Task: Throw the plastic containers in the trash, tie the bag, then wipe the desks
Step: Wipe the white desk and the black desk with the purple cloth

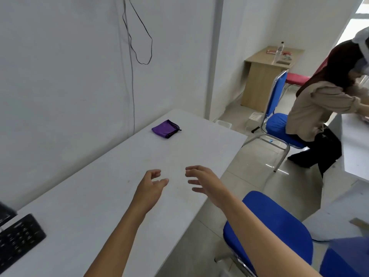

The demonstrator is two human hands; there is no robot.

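A folded purple cloth lies near the far end of the white desk. My left hand hovers over the middle of the desk with fingers loosely curled, holding nothing. My right hand hovers beside it near the desk's right edge, fingers spread and relaxed, also empty. Both hands are well short of the cloth. No plastic container or trash bag shows on this desk.
A black keyboard sits at the desk's near left. A blue chair stands right of the desk. Another person sits on a second blue chair at the right. A wooden desk with a bottle stands at the back.
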